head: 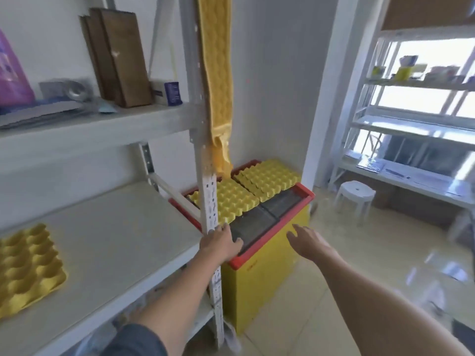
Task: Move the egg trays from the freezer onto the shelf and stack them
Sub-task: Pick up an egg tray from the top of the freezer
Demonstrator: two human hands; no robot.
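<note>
2 yellow egg trays [267,179] lie on the freezer [267,255] lid; 1 sits on the shelf [115,227]. Left hand [221,242] and right hand [305,240] reach, spread and empty. Trays look light, stiff, empty: grip opposite edges.

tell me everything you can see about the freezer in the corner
The freezer is a low chest type with a yellow body, a red rim round the top and dark sliding lids. It stands on the tiled floor in the corner, beside the shelf's upright post. Two yellow egg trays lie flat side by side on its lid. The left hand rests at its near edge; the right hand hovers open nearby.
</note>
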